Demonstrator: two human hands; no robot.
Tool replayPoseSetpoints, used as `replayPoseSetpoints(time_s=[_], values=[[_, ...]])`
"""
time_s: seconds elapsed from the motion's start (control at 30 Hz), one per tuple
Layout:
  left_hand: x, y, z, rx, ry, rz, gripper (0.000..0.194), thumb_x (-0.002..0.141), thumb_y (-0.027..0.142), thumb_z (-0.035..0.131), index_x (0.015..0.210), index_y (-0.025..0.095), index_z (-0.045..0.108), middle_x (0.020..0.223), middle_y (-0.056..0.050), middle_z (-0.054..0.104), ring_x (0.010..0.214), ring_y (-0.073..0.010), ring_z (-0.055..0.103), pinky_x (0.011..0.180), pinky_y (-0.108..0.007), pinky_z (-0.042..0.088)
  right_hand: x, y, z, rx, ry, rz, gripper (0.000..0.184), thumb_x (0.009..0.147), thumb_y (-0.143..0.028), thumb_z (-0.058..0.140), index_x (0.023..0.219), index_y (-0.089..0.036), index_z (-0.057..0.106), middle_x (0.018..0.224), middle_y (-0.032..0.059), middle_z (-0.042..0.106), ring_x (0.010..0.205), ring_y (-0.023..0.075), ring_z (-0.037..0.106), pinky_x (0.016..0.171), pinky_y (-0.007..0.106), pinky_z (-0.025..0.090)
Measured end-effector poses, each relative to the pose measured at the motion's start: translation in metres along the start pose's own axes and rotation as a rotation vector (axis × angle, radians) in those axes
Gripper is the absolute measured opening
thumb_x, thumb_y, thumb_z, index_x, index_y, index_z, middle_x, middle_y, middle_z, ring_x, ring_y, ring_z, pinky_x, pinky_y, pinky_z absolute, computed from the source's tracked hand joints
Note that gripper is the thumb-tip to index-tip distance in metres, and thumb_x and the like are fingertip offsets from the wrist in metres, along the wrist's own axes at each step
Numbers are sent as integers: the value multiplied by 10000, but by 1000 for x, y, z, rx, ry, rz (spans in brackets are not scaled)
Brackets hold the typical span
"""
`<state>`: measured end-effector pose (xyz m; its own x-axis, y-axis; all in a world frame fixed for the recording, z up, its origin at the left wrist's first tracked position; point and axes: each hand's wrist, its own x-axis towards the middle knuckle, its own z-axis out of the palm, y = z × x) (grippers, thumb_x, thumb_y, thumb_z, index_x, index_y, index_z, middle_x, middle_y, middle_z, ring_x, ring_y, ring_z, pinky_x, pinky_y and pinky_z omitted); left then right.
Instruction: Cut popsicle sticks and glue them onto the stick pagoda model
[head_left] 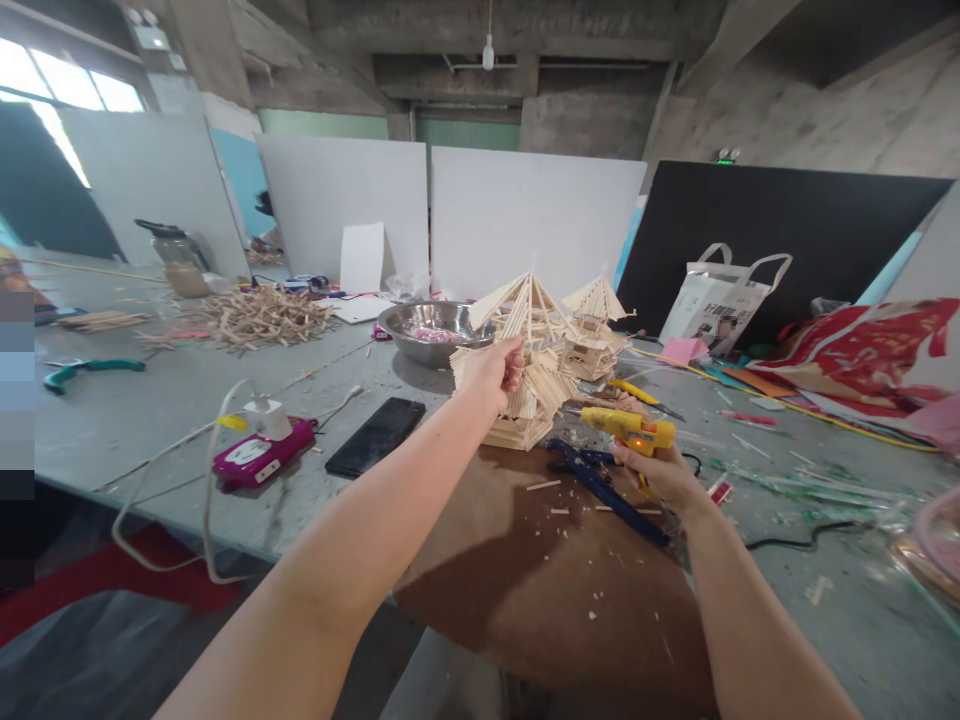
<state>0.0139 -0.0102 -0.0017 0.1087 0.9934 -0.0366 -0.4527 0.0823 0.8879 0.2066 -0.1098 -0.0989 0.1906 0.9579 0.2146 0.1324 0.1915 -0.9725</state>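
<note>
My right hand point(660, 470) is wrapped around the grip of a yellow hot glue gun point(628, 424), with a small orange light glowing on its side. The gun's nozzle points left at a pagoda-like model point(529, 415) built of thin wooden sticks, with a pointed upper roof and a flared lower one. My left hand point(504, 372) is at the model's near left side, fingers curled closed; whatever is between them is hidden. Just behind to the right stands a second stick model point(596, 340). Blue-handled pliers point(607, 490) lie below the glue gun.
A brown board point(540, 600) with stick scraps lies in front. To the left are a black phone point(375, 437), a purple power strip point(262, 455), a steel bowl point(420, 345) and a stick pile point(259, 318). Yellow-handled pliers point(641, 395) and a white bag point(712, 300) are at right.
</note>
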Motion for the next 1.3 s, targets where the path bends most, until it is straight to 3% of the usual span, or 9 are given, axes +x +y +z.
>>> replayPoseSetpoints(time_s=[0.4,0.67,0.87,1.3], values=[[2,1,-3,-15,-53,-60,130,572,239,607,584,129,539,351,40,428,266,-26,297,296,-173,166,0,0,0,21,3,5,285,517,-378,657,600,-166,485,418,-62,409,301,32,313,271,172,250],[2,6,-9,-45,-141,-169,184,602,304,528,644,126,547,356,30,445,265,-55,344,295,-185,200,-1,-1,0,17,7,9,294,514,-385,659,602,-163,487,412,-58,422,296,33,315,268,171,252],[3,8,-5,-47,-152,-160,173,574,301,574,618,142,521,363,48,423,264,-41,323,300,-178,192,-2,-3,1,30,-3,5,285,519,-371,662,622,-167,491,416,-57,427,308,38,324,270,172,260],[16,10,10,73,49,-138,269,498,375,648,575,148,525,370,45,434,259,-26,293,307,-174,178,0,4,-1,-7,-39,-27,241,571,-366,632,581,-167,497,394,-59,400,308,40,316,280,177,267]])
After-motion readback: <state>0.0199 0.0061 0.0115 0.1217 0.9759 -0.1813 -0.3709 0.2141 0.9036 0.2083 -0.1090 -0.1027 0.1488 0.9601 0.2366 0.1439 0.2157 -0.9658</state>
